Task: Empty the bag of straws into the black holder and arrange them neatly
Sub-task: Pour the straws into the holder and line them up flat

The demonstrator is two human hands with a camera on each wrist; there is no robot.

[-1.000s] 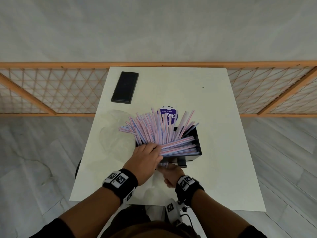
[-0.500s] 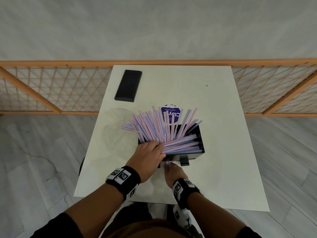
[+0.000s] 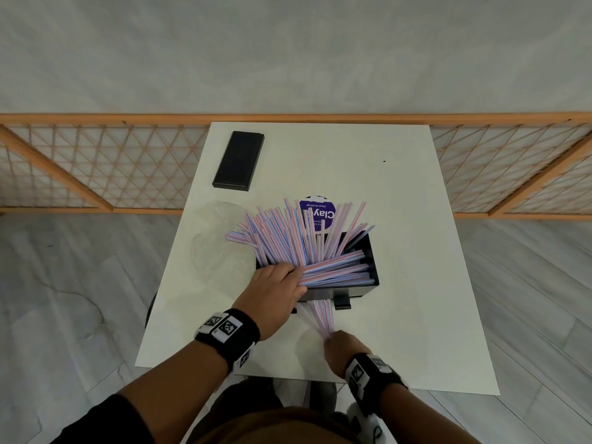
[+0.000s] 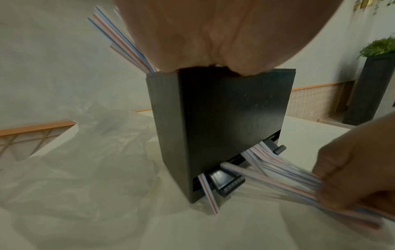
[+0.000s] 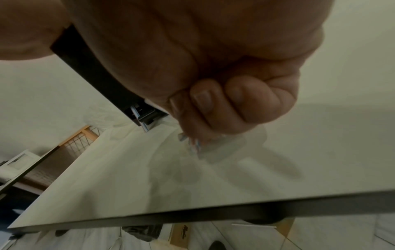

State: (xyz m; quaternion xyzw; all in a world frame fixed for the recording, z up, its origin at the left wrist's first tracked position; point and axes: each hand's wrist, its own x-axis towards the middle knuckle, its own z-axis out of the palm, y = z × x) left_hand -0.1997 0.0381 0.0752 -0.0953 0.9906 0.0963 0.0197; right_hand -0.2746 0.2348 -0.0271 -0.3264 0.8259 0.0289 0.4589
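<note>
At the holder's [image 3: 358, 291] near bottom slot on the worktop [image 3: 400, 193], right hand [image 3: 344, 346] pinches a bunch of straws [image 3: 321, 315], long axis toward the body; left hand [image 3: 275, 288], fingers flat, presses the fanned straws atop.

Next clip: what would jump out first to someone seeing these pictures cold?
The fan of pink-and-blue striped straws bursting out of the black holder at the table's middle, some lying sideways across its top. The left hand rests on the holder's near left corner, while the right hand grips a bundle of straws sticking out of the slot at the holder's base. A crumpled clear bag lies left of the holder.
</note>
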